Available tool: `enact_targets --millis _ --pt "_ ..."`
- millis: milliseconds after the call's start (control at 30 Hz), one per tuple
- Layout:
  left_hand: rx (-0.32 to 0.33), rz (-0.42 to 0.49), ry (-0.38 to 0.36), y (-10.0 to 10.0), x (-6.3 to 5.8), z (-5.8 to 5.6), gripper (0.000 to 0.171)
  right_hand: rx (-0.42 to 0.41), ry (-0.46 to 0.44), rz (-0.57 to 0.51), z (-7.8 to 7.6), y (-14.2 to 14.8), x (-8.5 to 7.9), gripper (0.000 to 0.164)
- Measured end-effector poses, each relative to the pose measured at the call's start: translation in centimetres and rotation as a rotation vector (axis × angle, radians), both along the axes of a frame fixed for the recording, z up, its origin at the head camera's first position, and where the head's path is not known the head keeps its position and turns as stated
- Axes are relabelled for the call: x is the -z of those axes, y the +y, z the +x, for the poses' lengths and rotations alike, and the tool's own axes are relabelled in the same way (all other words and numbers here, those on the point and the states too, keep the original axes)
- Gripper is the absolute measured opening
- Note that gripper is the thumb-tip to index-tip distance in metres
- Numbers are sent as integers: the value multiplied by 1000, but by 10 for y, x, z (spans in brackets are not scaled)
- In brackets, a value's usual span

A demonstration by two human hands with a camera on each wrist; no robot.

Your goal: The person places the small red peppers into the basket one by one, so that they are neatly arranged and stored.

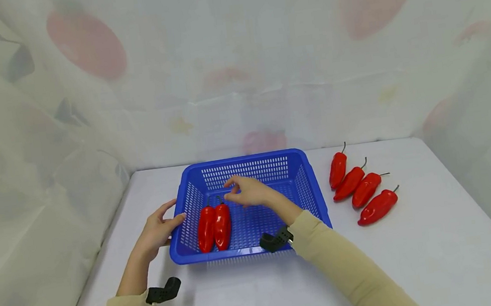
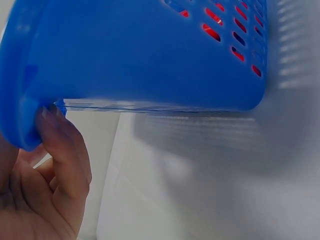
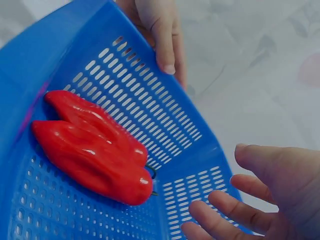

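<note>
A blue plastic basket (image 1: 246,159) with slotted walls stands in the middle of the head view. My left hand (image 1: 156,231) grips its left rim, the thumb over the top and the fingers beneath, as the left wrist view shows. Inside, along the left wall, a red pepper (image 1: 206,230) lies against another red pepper (image 1: 223,227), stems pointing away from me. My right hand (image 1: 250,192) is over the basket, just right of the stems. In the right wrist view its fingers (image 3: 240,207) are spread from the thumb with nothing between them.
Several more red peppers lie in a fanned row right of the basket, the nearest pepper (image 1: 378,207) toward the front. All stand on a white table (image 1: 443,251). A pale patterned sheet (image 1: 311,90) hangs behind it and at both sides.
</note>
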State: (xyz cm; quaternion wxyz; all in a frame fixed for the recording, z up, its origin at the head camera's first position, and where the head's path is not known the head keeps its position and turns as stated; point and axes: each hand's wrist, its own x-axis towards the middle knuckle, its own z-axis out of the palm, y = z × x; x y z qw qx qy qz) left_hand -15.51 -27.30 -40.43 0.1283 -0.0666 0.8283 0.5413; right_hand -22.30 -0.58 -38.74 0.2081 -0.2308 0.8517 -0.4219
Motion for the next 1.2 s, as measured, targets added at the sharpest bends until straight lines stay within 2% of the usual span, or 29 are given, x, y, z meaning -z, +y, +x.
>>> enact_targets --millis 100,200,567,800,900,1000,1200 --pt "3 -4 -2 5 -10 4 64 2 89 14 2 3 -3 37" --pt "3 -5 -2 7 -12 6 63 6 173 11 6 6 -8 34" --pt "-4 -22 14 -5 15 -5 70 47 292 -73 18 24 -20 39" --pt "-12 -11 10 -4 16 -6 70 86 327 -133 24 42 -24 37" --pt "-3 -1 10 1 7 -3 67 99 347 -144 25 51 -26 37" --pt "-6 9 5 2 5 -2 66 123 369 -139 27 60 -26 39" --pt "-13 -13 11 -1 16 -6 68 198 425 -139 31 78 -26 42"
